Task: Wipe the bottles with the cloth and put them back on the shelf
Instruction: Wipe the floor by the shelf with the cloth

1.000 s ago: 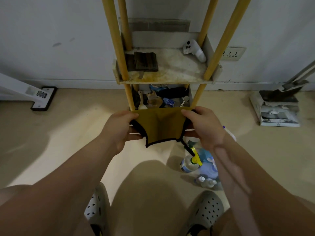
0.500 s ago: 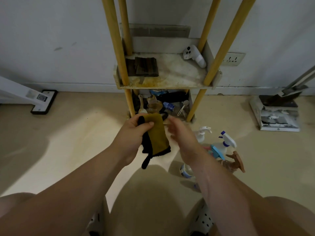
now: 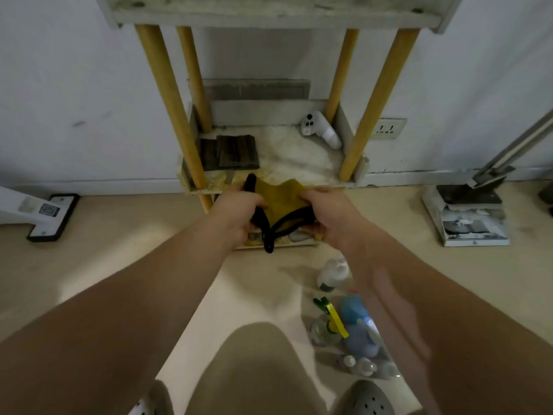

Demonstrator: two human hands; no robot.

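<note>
both hands held a mustard-yellow cloth (image 3: 282,194) with black edging in front of the shelf unit (image 3: 167,94), level with the near edge of its middle shelf (image 3: 294,158). the left hand (image 3: 239,218) gripped the cloth's left side, its fingers curled round a bunched black edge that stuck up above the knuckles. the right hand (image 3: 332,215) pinched the cloth's right side with the thumb on top. the cloth sagged between them, and a black-edged corner hung down below the hands. the bottles stood or lay on the floor, nearer than the shelf unit and to its right, beside the right forearm. a white bottle (image 3: 330,275) was the farthest. nearer came a blue spray bottle (image 3: 354,310) just beside a clear bottle (image 3: 324,329) with a yellow and green top, and nearest lay a few small clear bottles (image 3: 363,366), too blurred to count. on the stained middle shelf a white controller (image 3: 320,130) lay in the far right corner and dark folded pieces (image 3: 236,151) sat at the left. the bottom shelf was mostly hidden behind the hands. a wall socket (image 3: 389,128) sat on the wall right of the unit. a flat mop head (image 3: 51,217) rested on the floor at far left, and a stack of printed papers (image 3: 472,229) lay at right under a metal stand. grey perforated clogs (image 3: 369,396) showed at the near edge.
</note>
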